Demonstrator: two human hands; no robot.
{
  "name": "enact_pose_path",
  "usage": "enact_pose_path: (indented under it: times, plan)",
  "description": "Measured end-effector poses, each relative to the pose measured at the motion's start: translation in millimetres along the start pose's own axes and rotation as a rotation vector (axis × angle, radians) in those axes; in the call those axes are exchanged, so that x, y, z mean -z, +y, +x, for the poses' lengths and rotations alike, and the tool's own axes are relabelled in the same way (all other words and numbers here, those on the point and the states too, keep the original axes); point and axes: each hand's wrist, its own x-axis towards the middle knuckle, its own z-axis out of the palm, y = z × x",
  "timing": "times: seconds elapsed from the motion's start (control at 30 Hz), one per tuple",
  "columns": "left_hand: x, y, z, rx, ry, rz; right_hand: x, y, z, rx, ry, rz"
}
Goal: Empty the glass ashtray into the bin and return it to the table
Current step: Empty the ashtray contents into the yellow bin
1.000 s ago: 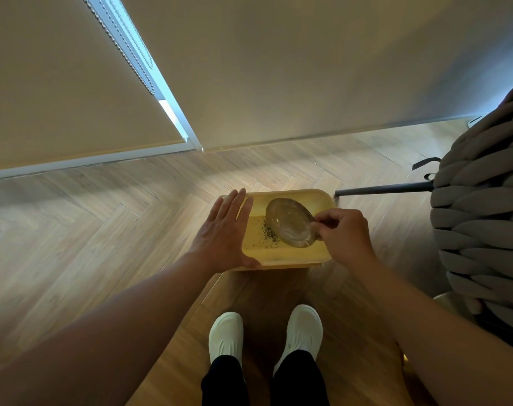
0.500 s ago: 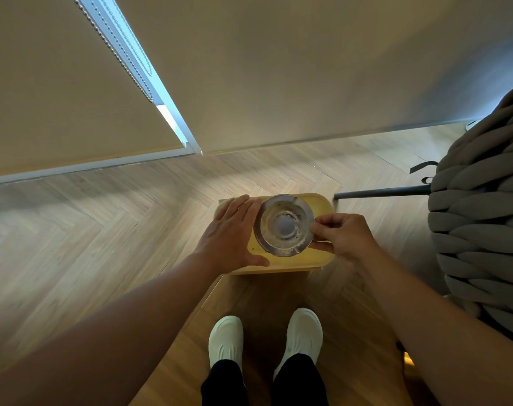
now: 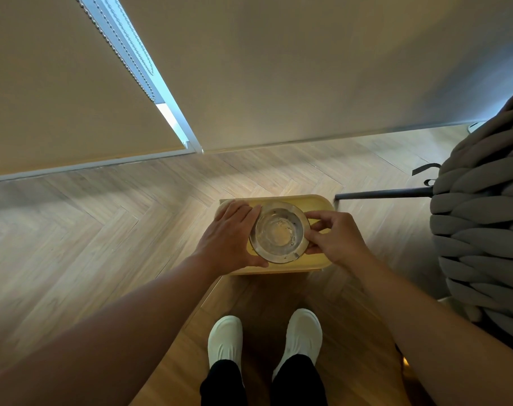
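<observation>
The right hand (image 3: 334,240) pinches the round clear glass ashtray (image 3: 279,232), mouth facing up, over the yellow bin (image 3: 319,205). The open left hand (image 3: 232,237) lies flat on the bin's left edge.

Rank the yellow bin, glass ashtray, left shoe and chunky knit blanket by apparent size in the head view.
1. chunky knit blanket, cut off by the frame and nearer the camera
2. yellow bin, partly hidden
3. left shoe and glass ashtray look alike; the ashtray is held closer, so no ranking.
</observation>
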Motion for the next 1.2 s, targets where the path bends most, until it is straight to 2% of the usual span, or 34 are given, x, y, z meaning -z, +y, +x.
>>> enact_pose_path:
  times: [0.1, 0.23, 0.33, 0.5, 0.9, 1.2]
  plan:
    - [2, -1, 0, -0.001, 0.006, -0.003, -2, -1, -1, 0.117, -0.017, -0.194]
    - [4, -4, -1, 0.0, 0.025, -0.005, -1, -3, -5, 0.26, -0.187, -0.435]
    - [4, -4, -2, 0.0, 0.026, -0.006, -4, -2, -4, 0.259, -0.254, -0.61]
    - [5, -1, -2, 0.007, 0.027, -0.018, -9, 3, -2, 0.278, -0.227, -0.794]
    - [18, 11, -12, 0.03, 0.006, 0.021, -13, 3, -10, 0.367, -0.096, -0.875]
    - [104, 58, -52, 0.092, -0.115, 0.015, 13, -55, -92, 0.325, -0.093, -0.84]
